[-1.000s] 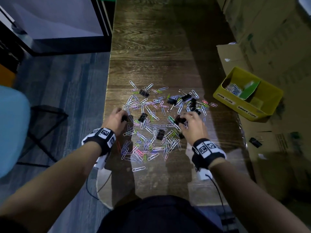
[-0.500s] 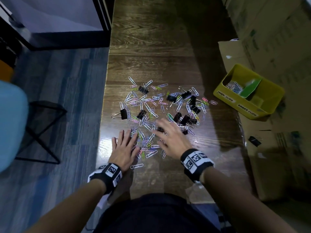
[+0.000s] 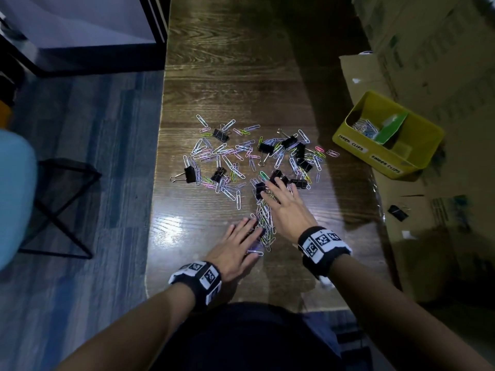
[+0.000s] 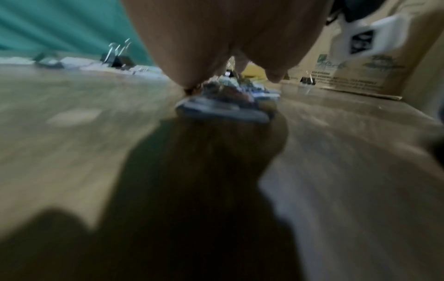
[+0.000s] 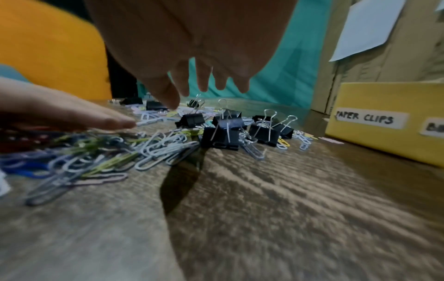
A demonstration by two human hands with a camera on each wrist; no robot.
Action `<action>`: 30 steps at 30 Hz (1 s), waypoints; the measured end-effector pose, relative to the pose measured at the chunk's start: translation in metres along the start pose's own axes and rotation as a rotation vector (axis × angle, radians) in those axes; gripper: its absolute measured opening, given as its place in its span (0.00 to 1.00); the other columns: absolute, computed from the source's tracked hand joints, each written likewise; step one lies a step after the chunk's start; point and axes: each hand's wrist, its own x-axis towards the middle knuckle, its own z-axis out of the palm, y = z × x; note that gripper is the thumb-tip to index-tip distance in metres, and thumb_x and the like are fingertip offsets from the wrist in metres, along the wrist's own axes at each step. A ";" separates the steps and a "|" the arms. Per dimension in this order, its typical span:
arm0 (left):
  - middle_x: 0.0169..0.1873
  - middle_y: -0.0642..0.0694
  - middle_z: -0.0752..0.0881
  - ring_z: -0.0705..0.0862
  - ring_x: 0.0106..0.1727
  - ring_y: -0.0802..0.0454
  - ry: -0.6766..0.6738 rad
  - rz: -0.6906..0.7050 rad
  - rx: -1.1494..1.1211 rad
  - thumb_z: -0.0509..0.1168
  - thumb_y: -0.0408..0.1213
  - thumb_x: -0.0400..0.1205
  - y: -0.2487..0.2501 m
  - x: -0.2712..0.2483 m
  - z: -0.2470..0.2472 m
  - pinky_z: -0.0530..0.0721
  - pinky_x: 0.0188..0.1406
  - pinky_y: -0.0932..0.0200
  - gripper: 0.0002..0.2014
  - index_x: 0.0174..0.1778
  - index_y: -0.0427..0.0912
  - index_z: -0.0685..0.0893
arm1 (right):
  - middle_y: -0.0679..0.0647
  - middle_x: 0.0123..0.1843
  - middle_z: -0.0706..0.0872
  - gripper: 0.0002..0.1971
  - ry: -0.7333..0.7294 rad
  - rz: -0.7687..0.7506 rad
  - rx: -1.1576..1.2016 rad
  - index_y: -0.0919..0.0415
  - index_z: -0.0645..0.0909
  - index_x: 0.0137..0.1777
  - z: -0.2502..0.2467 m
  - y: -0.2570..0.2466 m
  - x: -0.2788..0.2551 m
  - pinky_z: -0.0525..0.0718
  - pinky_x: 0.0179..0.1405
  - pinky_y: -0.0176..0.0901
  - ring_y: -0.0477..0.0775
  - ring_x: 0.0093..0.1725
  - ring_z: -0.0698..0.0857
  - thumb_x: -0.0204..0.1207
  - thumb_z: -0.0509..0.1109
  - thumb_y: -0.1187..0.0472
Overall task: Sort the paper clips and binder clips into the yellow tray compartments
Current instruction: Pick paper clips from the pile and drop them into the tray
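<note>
Coloured paper clips [image 3: 227, 159] and black binder clips [image 3: 266, 147] lie scattered across the wooden table [image 3: 230, 76]. A raked-up heap of paper clips [image 3: 263, 223] sits between my hands. My left hand [image 3: 235, 247] lies flat with straight fingers pressing on the heap's near end. My right hand [image 3: 284, 202] is spread flat, fingers straight, over the heap's far end beside a cluster of binder clips [image 5: 223, 131]. The yellow tray [image 3: 388, 135] stands at the right, labelled for paper clips and binder clips, with some paper clips in its left compartment.
Cardboard boxes [image 3: 428, 49] stand along the right side behind the tray. One black binder clip [image 3: 398, 212] lies on cardboard off the table's right edge. A stool frame [image 3: 61, 204] and blue floor are on the left, past the table edge.
Both hands, earlier gripping clips further out, opened flat and swept inward. They have raked the near paper clips into a narrow heap between them, moving rightward.
</note>
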 end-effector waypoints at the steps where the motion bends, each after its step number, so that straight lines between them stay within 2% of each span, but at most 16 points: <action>1: 0.81 0.49 0.37 0.32 0.81 0.51 0.002 0.025 -0.002 0.44 0.57 0.84 0.001 0.006 -0.003 0.35 0.80 0.47 0.32 0.81 0.51 0.42 | 0.58 0.82 0.63 0.29 0.073 -0.007 0.051 0.58 0.67 0.77 0.002 0.000 -0.008 0.47 0.81 0.60 0.61 0.83 0.57 0.75 0.64 0.67; 2: 0.82 0.49 0.38 0.32 0.80 0.51 -0.009 0.046 -0.001 0.45 0.56 0.84 0.003 0.011 -0.005 0.36 0.80 0.47 0.32 0.82 0.50 0.43 | 0.58 0.77 0.71 0.26 0.141 -0.006 0.103 0.58 0.72 0.73 0.006 -0.001 -0.018 0.59 0.80 0.62 0.61 0.79 0.66 0.74 0.65 0.66; 3: 0.82 0.48 0.39 0.33 0.80 0.51 -0.036 0.072 0.001 0.47 0.55 0.84 0.005 0.015 -0.007 0.36 0.80 0.46 0.32 0.82 0.49 0.44 | 0.58 0.71 0.76 0.23 0.180 0.004 0.150 0.58 0.75 0.70 0.013 -0.001 -0.028 0.70 0.75 0.62 0.60 0.74 0.72 0.74 0.65 0.65; 4: 0.82 0.48 0.39 0.34 0.81 0.51 -0.074 0.109 0.002 0.49 0.54 0.85 0.007 0.018 -0.009 0.37 0.80 0.46 0.32 0.82 0.48 0.45 | 0.57 0.68 0.79 0.20 0.186 0.023 0.185 0.57 0.76 0.68 0.019 -0.003 -0.039 0.76 0.68 0.61 0.59 0.70 0.75 0.74 0.65 0.62; 6: 0.81 0.48 0.39 0.37 0.81 0.50 -0.122 0.198 -0.003 0.52 0.51 0.85 0.009 0.020 -0.015 0.38 0.81 0.45 0.31 0.82 0.46 0.48 | 0.55 0.64 0.79 0.20 0.159 0.075 0.225 0.56 0.75 0.67 0.031 -0.007 -0.056 0.80 0.62 0.58 0.57 0.65 0.77 0.75 0.65 0.58; 8: 0.82 0.47 0.43 0.42 0.82 0.49 -0.072 0.243 -0.002 0.55 0.48 0.85 0.005 0.015 -0.020 0.42 0.81 0.46 0.31 0.81 0.48 0.51 | 0.56 0.67 0.76 0.24 0.113 0.136 0.219 0.55 0.72 0.71 0.041 -0.009 -0.066 0.80 0.63 0.58 0.57 0.67 0.76 0.75 0.66 0.52; 10: 0.81 0.45 0.55 0.59 0.80 0.46 0.084 0.181 0.029 0.60 0.50 0.81 -0.003 0.003 -0.026 0.60 0.78 0.41 0.31 0.80 0.51 0.57 | 0.59 0.74 0.70 0.32 0.025 0.201 0.188 0.55 0.63 0.77 0.046 -0.014 -0.069 0.75 0.69 0.60 0.59 0.72 0.71 0.75 0.62 0.41; 11: 0.77 0.45 0.62 0.67 0.75 0.46 0.131 0.097 0.044 0.62 0.54 0.79 -0.007 -0.005 -0.029 0.72 0.72 0.41 0.33 0.78 0.52 0.59 | 0.60 0.76 0.66 0.37 -0.025 0.231 0.174 0.54 0.58 0.79 0.047 -0.017 -0.070 0.72 0.71 0.60 0.60 0.74 0.68 0.74 0.60 0.36; 13: 0.72 0.46 0.64 0.71 0.68 0.47 0.075 -0.099 0.035 0.67 0.59 0.73 -0.012 -0.020 -0.031 0.80 0.63 0.47 0.39 0.78 0.55 0.57 | 0.62 0.79 0.59 0.47 -0.138 0.262 0.138 0.51 0.49 0.82 0.047 -0.023 -0.069 0.66 0.75 0.60 0.62 0.77 0.62 0.70 0.58 0.27; 15: 0.71 0.46 0.62 0.69 0.66 0.46 -0.026 -0.204 -0.016 0.71 0.60 0.69 -0.008 -0.026 -0.026 0.81 0.61 0.49 0.45 0.78 0.57 0.53 | 0.63 0.79 0.56 0.52 -0.210 0.261 0.091 0.50 0.47 0.82 0.048 -0.030 -0.068 0.65 0.75 0.58 0.63 0.77 0.61 0.65 0.61 0.25; 17: 0.70 0.45 0.62 0.70 0.65 0.46 -0.030 -0.208 -0.032 0.73 0.54 0.70 -0.001 -0.023 -0.017 0.79 0.63 0.50 0.45 0.78 0.57 0.53 | 0.64 0.78 0.59 0.50 -0.202 0.255 0.086 0.50 0.50 0.81 0.051 -0.036 -0.067 0.68 0.73 0.56 0.62 0.75 0.63 0.66 0.67 0.29; 20: 0.68 0.43 0.66 0.73 0.64 0.44 0.021 -0.177 -0.077 0.75 0.43 0.71 0.009 -0.012 -0.008 0.78 0.65 0.49 0.42 0.77 0.53 0.60 | 0.61 0.73 0.64 0.41 -0.167 0.260 0.207 0.48 0.57 0.80 0.054 -0.041 -0.068 0.75 0.68 0.52 0.59 0.73 0.66 0.70 0.71 0.40; 23: 0.66 0.43 0.71 0.76 0.63 0.43 0.070 -0.135 -0.122 0.71 0.35 0.74 0.013 -0.005 -0.009 0.78 0.64 0.50 0.29 0.72 0.47 0.73 | 0.59 0.70 0.67 0.31 -0.147 0.247 0.319 0.49 0.65 0.78 0.050 -0.044 -0.067 0.74 0.67 0.49 0.59 0.71 0.71 0.76 0.70 0.52; 26: 0.64 0.44 0.78 0.81 0.61 0.45 0.114 -0.103 -0.194 0.70 0.34 0.76 0.009 -0.002 -0.015 0.77 0.65 0.57 0.22 0.68 0.45 0.79 | 0.56 0.70 0.72 0.23 -0.126 0.257 0.395 0.50 0.72 0.74 0.045 -0.042 -0.064 0.75 0.64 0.47 0.58 0.65 0.78 0.79 0.68 0.59; 28: 0.63 0.45 0.83 0.84 0.59 0.48 0.123 -0.092 -0.245 0.70 0.34 0.77 0.004 -0.002 -0.021 0.76 0.65 0.62 0.21 0.66 0.46 0.81 | 0.55 0.69 0.77 0.21 -0.105 0.272 0.452 0.53 0.75 0.72 0.042 -0.038 -0.062 0.74 0.66 0.45 0.57 0.65 0.79 0.79 0.67 0.62; 30: 0.60 0.46 0.86 0.86 0.56 0.52 0.109 -0.130 -0.309 0.70 0.37 0.77 -0.002 -0.001 -0.027 0.80 0.64 0.59 0.20 0.66 0.49 0.82 | 0.56 0.69 0.81 0.20 -0.107 0.312 0.502 0.54 0.76 0.72 0.040 -0.032 -0.060 0.74 0.69 0.44 0.57 0.66 0.81 0.79 0.68 0.61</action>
